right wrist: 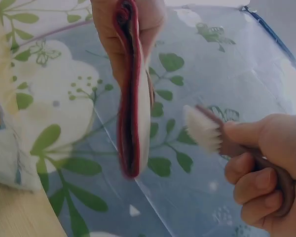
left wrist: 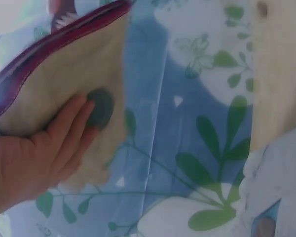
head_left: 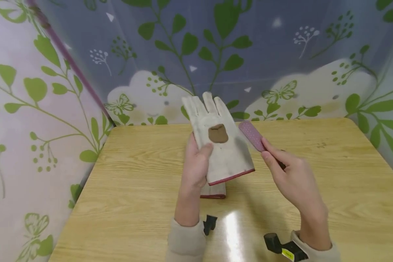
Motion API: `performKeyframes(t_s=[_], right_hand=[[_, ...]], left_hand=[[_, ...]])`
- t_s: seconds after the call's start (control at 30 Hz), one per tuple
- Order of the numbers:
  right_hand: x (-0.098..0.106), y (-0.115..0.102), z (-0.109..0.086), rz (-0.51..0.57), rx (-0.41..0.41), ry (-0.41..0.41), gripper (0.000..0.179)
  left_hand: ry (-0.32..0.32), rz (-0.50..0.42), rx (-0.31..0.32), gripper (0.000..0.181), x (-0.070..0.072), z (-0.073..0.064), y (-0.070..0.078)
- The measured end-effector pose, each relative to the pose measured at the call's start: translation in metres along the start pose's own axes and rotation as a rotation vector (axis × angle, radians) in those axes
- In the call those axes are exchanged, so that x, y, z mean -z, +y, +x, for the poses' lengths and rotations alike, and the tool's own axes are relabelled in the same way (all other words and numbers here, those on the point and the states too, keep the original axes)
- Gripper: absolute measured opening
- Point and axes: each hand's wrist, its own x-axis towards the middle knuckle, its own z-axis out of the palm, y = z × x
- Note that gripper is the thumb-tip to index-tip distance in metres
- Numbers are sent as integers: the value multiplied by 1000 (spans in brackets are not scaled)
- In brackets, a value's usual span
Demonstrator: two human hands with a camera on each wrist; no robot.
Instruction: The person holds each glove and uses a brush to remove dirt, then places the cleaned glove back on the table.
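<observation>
My left hand [head_left: 196,162] holds up a white cloth glove [head_left: 230,156] with red cuff trim, its fingers pointing away. The thumb lies on the near face beside a brown patch [head_left: 218,134]; in the left wrist view the fingers press the other face, next to a dark round spot [left wrist: 100,109]. My right hand [head_left: 293,178] grips a brush [head_left: 251,135] by its handle, to the right of the glove. Its purple back faces up in the head view, and white bristles [right wrist: 203,129] show apart from the glove in the right wrist view.
Beneath the raised glove, another white glove [head_left: 215,189] with red trim lies on the wooden table [head_left: 137,174], partly hidden. Leaf-patterned cloth [head_left: 190,54] stands along the table's back and sides. Black mounts [head_left: 210,224] sit at both wrists.
</observation>
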Motion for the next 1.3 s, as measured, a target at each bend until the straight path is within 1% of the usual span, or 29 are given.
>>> performKeyframes(t_s=[0.07, 0.13, 0.2, 0.23, 0.27, 0.3, 0.33, 0.4, 0.43, 0.5, 0.53, 0.57, 0.63, 0.67, 0.7, 0.77, 0.9, 0.93, 0.97, 1.0, 1.03, 1.1, 1.13, 1.2, 1.23, 1.3], right_hand=[[-9, 1, 3, -31, 91, 62, 39], [-18, 2, 6, -58, 160, 129, 41], [-25, 4, 8, -59, 198, 202, 41], [-26, 6, 9, -34, 209, 236, 41], [-26, 8, 10, -5, 222, 266, 42], [-25, 10, 9, 9, 240, 266, 42], [-23, 12, 9, 10, 263, 248, 42], [-18, 15, 6, -10, 284, 159, 44], [-15, 18, 5, -24, 285, 96, 46], [-7, 21, 1, -64, 254, -23, 47], [-3, 23, -1, -81, 226, -59, 48], [0, 25, -2, -92, 195, -78, 48], [5, 28, -3, -95, 144, -74, 48], [5, 28, -3, -102, 137, -55, 47], [3, 28, -1, -108, 150, -32, 47], [-3, 27, 2, -82, 174, -13, 48], [-21, 19, 10, 32, 227, 55, 51], [-24, 17, 12, 64, 226, 75, 52], [-25, 16, 12, 84, 229, 98, 53], [-25, 15, 13, 88, 238, 112, 53], [-24, 15, 13, 87, 241, 105, 53], [-19, 19, 12, 74, 241, 57, 53], [-16, 22, 11, 61, 232, 23, 52], [-7, 29, 9, 36, 210, -34, 51], [-3, 33, 8, 29, 196, -45, 51], [3, 39, 6, 29, 172, -37, 51]], left_hand=[[-89, 79, 9, 57, 2, -2, 1], [-208, 139, 28, 57, -1, -4, 2], [-313, 196, 38, 57, -5, -6, 1], [-358, 210, 40, 56, -7, -6, 1], [-383, 209, 53, 53, -8, -6, 1], [-397, 203, 64, 51, -9, -6, 1], [-392, 226, 61, 51, -9, -6, 1], [-368, 222, 74, 52, -7, -5, 1], [-338, 218, 80, 53, -6, -4, 0], [-248, 214, 89, 56, -1, -2, 1], [-203, 205, 92, 57, 1, -1, 1], [-168, 178, 98, 56, 4, 0, 2], [-111, 165, 97, 54, 8, 0, 3], [-104, 158, 94, 55, 9, 0, 4], [-110, 151, 91, 54, 9, -1, 4], [-165, 166, 77, 55, 5, -2, 4], [-300, 178, 70, 57, -10, -4, -1], [-326, 178, 69, 57, -13, -5, -2], [-339, 168, 76, 56, -15, -5, -3], [-336, 160, 82, 56, -15, -5, -3], [-324, 153, 84, 56, -15, -5, -3], [-280, 144, 100, 55, -12, -5, -1], [-251, 134, 108, 55, -9, -4, -1], [-170, 126, 120, 54, -3, -3, 1], [-137, 115, 126, 53, 0, -3, 2], [-81, 109, 136, 51, 5, -2, 4]])
